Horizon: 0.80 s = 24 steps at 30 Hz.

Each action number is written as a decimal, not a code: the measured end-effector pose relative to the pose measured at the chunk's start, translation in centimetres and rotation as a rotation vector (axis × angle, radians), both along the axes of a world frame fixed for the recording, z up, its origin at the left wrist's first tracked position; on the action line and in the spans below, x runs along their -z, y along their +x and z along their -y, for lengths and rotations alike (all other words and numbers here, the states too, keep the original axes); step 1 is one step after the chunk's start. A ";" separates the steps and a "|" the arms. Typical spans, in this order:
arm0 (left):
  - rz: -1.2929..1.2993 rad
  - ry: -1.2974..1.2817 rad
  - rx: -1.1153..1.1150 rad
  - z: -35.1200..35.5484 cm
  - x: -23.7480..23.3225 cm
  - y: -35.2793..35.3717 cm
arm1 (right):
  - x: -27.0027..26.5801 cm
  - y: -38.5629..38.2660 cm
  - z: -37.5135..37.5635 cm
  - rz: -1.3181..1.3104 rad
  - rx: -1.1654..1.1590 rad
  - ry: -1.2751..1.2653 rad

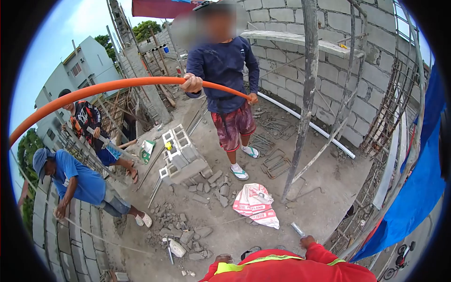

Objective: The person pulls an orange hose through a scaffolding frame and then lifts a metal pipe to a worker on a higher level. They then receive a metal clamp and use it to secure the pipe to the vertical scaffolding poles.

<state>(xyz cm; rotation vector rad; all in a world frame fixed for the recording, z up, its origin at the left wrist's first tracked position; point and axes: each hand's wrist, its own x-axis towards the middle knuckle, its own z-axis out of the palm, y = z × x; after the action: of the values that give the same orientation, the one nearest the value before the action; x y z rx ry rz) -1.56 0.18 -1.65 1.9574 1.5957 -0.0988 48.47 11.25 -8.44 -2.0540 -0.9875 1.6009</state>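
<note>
At the bottom edge my red sleeves with a yellow reflective stripe fill the view. My left hand [223,257] shows only curled fingers over the concrete floor, with nothing visible in it. My right hand [307,241] grips a short grey metal piece [298,229] that points up and left. Facing me stands a person in a dark blue shirt [224,63] holding a long orange hose [117,84] in both hands. The hose arcs away to the left edge.
Stacked hollow blocks [181,157] and broken rubble [188,230] lie ahead on the slab. A white and red cement bag [256,202] lies by a leaning steel pole [305,94]. Two people work at the left block wall [56,235]. Blue tarp [423,178] hangs right.
</note>
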 end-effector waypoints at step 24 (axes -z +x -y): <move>0.603 0.172 -0.615 10.7 0.9 1.9 | 3.1 -2.5 -6.5 0.808 -1.442 0.723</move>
<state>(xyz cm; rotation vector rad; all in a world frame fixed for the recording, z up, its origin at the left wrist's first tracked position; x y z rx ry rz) 0.33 -10.55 -2.59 1.3285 1.7192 0.8148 45.95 17.74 -11.50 -1.2933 -3.1493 0.3358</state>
